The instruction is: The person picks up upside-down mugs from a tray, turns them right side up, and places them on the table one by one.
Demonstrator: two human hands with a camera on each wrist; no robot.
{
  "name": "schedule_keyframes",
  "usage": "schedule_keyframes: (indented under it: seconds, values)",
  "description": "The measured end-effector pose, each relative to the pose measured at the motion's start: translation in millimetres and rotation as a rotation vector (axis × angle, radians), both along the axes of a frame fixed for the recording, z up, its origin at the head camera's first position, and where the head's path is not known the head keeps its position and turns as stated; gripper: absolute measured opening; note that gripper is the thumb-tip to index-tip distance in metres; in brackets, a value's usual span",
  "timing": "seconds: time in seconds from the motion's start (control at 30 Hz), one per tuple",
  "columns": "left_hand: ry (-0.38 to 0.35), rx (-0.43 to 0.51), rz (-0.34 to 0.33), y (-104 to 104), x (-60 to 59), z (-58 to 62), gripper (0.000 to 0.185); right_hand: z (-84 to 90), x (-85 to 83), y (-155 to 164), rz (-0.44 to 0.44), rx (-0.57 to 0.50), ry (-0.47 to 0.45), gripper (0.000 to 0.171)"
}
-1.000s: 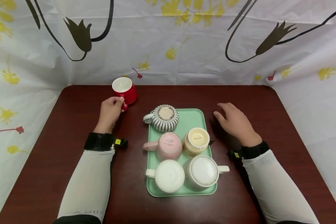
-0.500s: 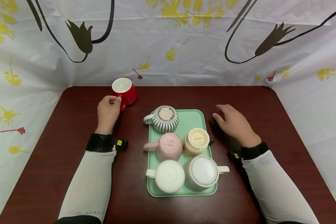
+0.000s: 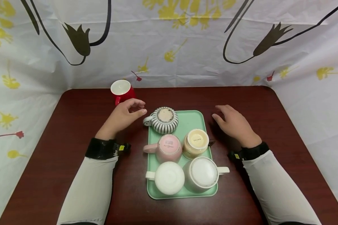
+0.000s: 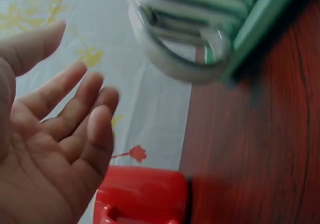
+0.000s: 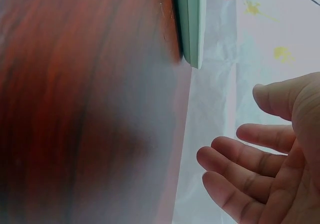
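My left hand (image 3: 123, 115) holds nothing; its fingers are parted and loosely bent, just left of a striped black-and-white mug (image 3: 165, 121) that lies bottom-up at the tray's far left corner. Behind that hand a red mug (image 3: 123, 90) stands upright on the table, its white inside showing. In the left wrist view the striped mug's handle (image 4: 175, 66) appears ahead of the fingertips, apart from them. To the right of the green tray (image 3: 191, 117), my right hand (image 3: 235, 123) hovers or rests over the table with relaxed fingers and nothing in them.
Also bottom-up on the tray are a pink mug (image 3: 169, 147), a yellow mug (image 3: 196, 142), a white mug (image 3: 169, 178) and a larger white mug (image 3: 203, 173). Some handles stick out past the tray's rim. A patterned white cloth (image 3: 197, 65) hangs behind the dark wooden table (image 3: 79, 125).
My left hand has let go of the red mug's handle and moved right, toward the striped mug. The red mug stays standing at the back left. The right hand has hardly moved.
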State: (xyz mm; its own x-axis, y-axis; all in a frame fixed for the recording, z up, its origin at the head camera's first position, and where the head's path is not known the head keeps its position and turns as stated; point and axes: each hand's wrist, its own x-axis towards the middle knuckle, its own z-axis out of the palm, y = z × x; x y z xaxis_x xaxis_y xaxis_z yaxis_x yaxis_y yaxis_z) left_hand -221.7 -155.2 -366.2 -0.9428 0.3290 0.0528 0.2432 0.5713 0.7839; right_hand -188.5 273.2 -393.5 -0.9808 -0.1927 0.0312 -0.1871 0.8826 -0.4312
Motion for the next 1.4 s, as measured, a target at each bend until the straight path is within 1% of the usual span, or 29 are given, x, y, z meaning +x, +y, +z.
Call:
schedule_keyframes:
  seconds: [0.07,0.17,0.3,0.4,0.53,0.6,0.77,0.87,1.03,1.17,1.3,1.4]
  values:
    - [-0.059,0.027,-0.038,0,0.8,0.3,0.045,0.0,0.1,0,0.003,-0.002,-0.004,0.056]
    - [-0.091,0.041,-0.083,-2,0.8,-1.9,0.044,-0.1,0.4,0,0.006,-0.005,-0.005,0.056]
    - [-0.118,0.003,-0.127,-1,0.3,-6.8,0.044,-0.1,0.8,0,0.008,-0.004,0.002,0.055]
    - [-0.141,-0.052,-0.144,1,0.3,-9.8,0.040,-0.1,1.2,1,0.009,-0.001,0.006,0.054]
    - [-0.162,-0.095,-0.140,4,1.2,-13.1,0.032,0.0,1.3,1,0.009,0.004,0.007,0.054]
    - [-0.163,-0.098,-0.145,5,1.4,-14.9,0.030,0.1,1.5,1,0.007,0.006,0.008,0.054]
    - [-0.148,-0.129,-0.160,8,0.2,-20.5,0.027,0.9,1.8,0,0.005,0.011,0.005,0.054]
    - [-0.145,-0.132,-0.149,10,-0.3,-21.8,0.026,1.3,1.8,0,0.006,0.013,0.006,0.054]
    - [-0.147,-0.132,-0.128,15,1.2,-19.8,0.027,1.5,1.8,0,0.009,0.013,0.006,0.054]
    - [-0.155,-0.175,-0.132,19,3.4,-17.5,0.026,1.3,1.8,0,0.014,0.012,0.002,0.053]
    - [-0.147,-0.228,-0.145,22,5.5,-15.3,0.024,0.3,1.4,0,0.018,0.012,0.004,0.052]
    - [-0.142,-0.248,-0.154,23,6.2,-15.2,0.025,-0.5,1.0,0,0.019,0.014,0.007,0.052]
